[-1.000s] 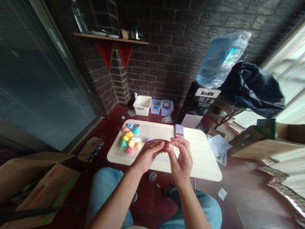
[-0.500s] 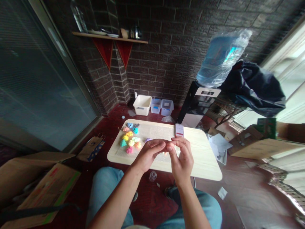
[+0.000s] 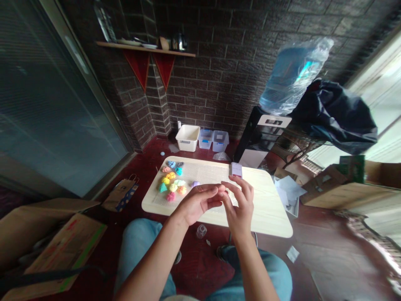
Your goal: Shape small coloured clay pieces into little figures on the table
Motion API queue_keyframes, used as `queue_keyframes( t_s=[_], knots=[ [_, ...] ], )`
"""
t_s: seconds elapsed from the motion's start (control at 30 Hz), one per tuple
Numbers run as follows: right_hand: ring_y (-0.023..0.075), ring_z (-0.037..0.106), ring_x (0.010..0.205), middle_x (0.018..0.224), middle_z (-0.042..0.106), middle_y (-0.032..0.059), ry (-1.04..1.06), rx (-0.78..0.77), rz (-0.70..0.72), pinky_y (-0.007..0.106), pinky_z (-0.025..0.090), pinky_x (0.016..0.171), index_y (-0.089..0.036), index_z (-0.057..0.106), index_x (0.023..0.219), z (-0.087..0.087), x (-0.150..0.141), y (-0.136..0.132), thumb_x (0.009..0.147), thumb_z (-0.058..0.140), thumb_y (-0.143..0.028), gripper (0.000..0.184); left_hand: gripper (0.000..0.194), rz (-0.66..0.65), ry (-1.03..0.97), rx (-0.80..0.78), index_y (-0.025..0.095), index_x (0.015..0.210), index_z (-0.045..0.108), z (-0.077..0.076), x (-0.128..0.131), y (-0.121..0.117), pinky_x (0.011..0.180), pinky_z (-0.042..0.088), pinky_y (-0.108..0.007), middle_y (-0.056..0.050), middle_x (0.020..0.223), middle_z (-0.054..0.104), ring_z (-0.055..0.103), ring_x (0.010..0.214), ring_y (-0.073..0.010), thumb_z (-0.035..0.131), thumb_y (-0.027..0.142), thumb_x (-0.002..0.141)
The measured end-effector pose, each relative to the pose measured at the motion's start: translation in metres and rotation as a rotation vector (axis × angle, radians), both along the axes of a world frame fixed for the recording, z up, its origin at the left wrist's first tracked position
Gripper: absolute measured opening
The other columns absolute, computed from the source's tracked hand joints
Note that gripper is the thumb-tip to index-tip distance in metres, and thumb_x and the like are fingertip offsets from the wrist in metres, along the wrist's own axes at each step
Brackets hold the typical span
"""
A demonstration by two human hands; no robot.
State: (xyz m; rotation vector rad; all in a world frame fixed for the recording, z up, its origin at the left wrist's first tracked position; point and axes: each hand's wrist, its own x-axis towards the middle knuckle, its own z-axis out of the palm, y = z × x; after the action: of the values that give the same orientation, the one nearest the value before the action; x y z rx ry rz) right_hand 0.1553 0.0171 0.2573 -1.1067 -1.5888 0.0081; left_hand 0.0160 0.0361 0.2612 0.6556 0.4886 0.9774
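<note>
Observing left hand (image 3: 198, 204) and right hand (image 3: 239, 205) half-curled, touching at fingertips above table (image 3: 267, 209) bearing coloured lumps (image 3: 173, 188); cannot tell if holding anything.

The fingers of the left hand (image 3: 197, 202) and right hand (image 3: 241, 202) come close together, and whatever may be between them is too small to tell. The hands hide part of the surface (image 3: 269, 205). A purple lump (image 3: 195, 184) peeks out past the left hand, so some of it may be covered. The words on the phone (image 3: 236, 169) are too tiny to read. The bottom edge cuts off both arms (image 3: 155, 259) and legs (image 3: 139, 240). A brown box (image 3: 59, 251) runs off the left side, its insides too dark to name. The bright window (image 3: 387, 92) is blurry.
</note>
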Motion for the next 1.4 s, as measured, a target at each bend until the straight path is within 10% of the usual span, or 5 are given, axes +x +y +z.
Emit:
queue_keyframes(
  t_s=[0.33,0.5,0.83,1.4],
  knots=[
    [0.0265,0.05,0.117,0.125,0.06,0.0074,-0.006,-0.199,0.047,0.051,0.036,0.103,-0.028,0.065,0.115,-0.019,0.019,0.016,0.087,0.061,-0.041,0.032,0.016,0.013,0.023,-0.181,0.014,0.085,0.072,-0.014,-0.004,0.008,0.069,0.052,-0.021,-0.004,0.085,0.072,0.066,0.073,-0.0096,0.074,0.026,0.076],
    [0.0237,0.065,0.093,0.101,0.07,0.0129,0.293,-0.603,0.04,0.04,0.052,0.083,-0.014,0.066,0.107,-0.08,0.05,0.06,0.091,0.05,-0.043,0.037,0.02,0.085,0.097,-0.199,0.012,0.087,0.071,-0.017,-0.01,0.012,0.062,0.052,-0.02,-0.005,0.082,0.072,0.067,0.067,-0.0102,0.074,0.028,0.075],
    [0.0201,0.061,0.1,0.12,0.059,0.008,-0.032,-1.091,-0.016,0.04,0.053,0.084,-0.018,0.057,0.118,-0.195,0.052,0.089,0.092,0.057,-0.033,0.031,0.022,0.212,0.127,-0.152,0.012,0.089,0.072,-0.021,-0.014,0.015,0.067,0.053,-0.021,-0.007,0.08,0.074,0.067,0.069,-0.0109,0.075,0.027,0.073],
    [0.0204,0.061,0.101,0.12,0.059,0.0081,-0.157,-1.096,-0.067,0.041,0.053,0.086,-0.018,0.057,0.118,-0.225,0.043,0.089,0.092,0.057,-0.034,0.03,0.023,0.284,0.133,-0.131,0.013,0.09,0.072,-0.022,-0.016,0.019,0.068,0.052,-0.021,-0.006,0.084,0.073,0.066,0.072,-0.011,0.075,0.029,0.074]
  ],
)
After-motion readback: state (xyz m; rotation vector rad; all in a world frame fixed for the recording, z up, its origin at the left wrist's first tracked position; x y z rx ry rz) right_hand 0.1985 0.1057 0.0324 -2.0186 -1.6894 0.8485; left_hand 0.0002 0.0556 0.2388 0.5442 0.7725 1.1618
